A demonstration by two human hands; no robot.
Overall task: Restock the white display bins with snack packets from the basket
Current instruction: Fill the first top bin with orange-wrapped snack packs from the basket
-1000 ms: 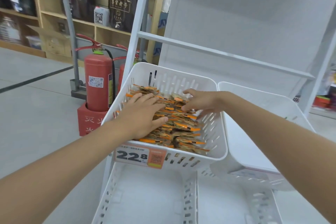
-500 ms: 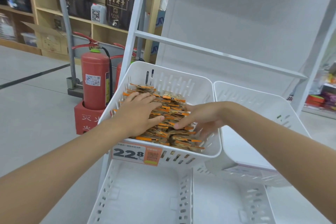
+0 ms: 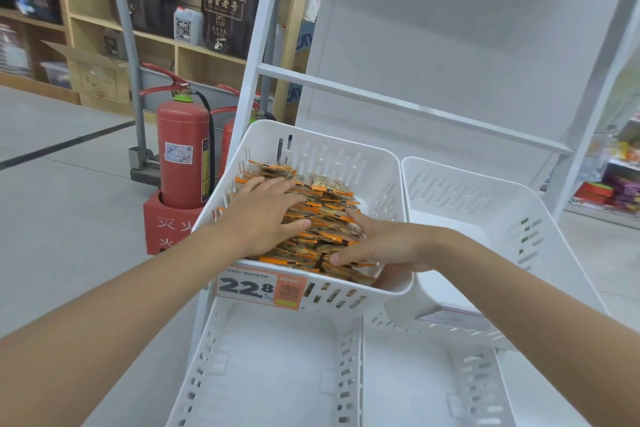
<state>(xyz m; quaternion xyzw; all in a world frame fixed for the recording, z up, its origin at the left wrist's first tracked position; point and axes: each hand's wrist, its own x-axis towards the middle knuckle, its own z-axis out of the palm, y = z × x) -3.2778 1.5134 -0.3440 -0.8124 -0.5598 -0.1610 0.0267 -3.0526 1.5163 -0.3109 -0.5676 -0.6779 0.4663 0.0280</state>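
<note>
Packets (image 3: 320,218), orange-edged, are sitting heaped in the upper left white bin (image 3: 388,177), w/ a 22.8 price tag (image 3: 259,288) hanging on its front wall; left hand (image 3: 266,215) is lying flat on the heap's left side, fingers spread, gripping nothing; right hand (image 3: 377,246) is pressing open against the heap's right front, thumb on the packets, not clenched; neighbouring bin (image 3: 502,204) at right is sitting just beside; red extinguisher (image 3: 183,156) is standing on the floor at left.

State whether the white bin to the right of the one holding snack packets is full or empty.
Empty: the right-hand bin shows a bare white floor and no packets; its near part is hidden by an arm.
</note>
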